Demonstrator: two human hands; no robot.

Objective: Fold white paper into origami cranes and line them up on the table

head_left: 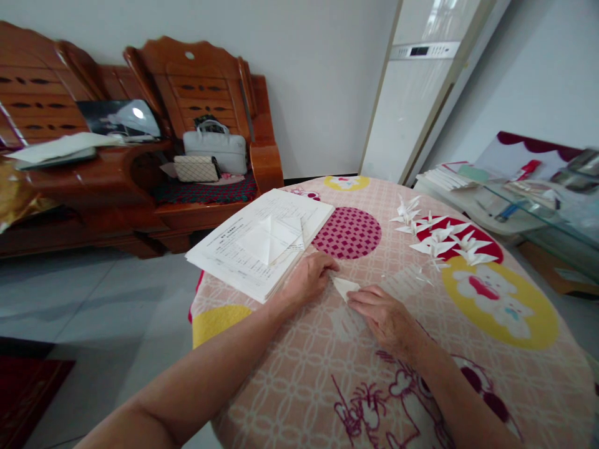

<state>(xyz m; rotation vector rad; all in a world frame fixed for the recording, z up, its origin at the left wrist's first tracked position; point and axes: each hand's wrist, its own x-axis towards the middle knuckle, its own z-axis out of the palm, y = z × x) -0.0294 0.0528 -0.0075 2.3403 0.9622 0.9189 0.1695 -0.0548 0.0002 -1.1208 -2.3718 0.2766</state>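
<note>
A small folded white paper, narrow and pointed at its left end, lies on the patterned tablecloth between my hands. My left hand has its fingers curled together at the pointed end. At the wider right end, the fingers of my right hand press together on the paper. Part of the paper is covered by the fingertips. Beyond my left hand, a stack of printed sheets carries loose white paper squares. Several folded paper cranes stand in a group at the right of the table.
The round table has a pink cloth with coloured circles. Wooden chairs holding a grey bag and a laptop stand at the left. A glass-topped side table with papers stands at the right, near a tall white cabinet-like unit.
</note>
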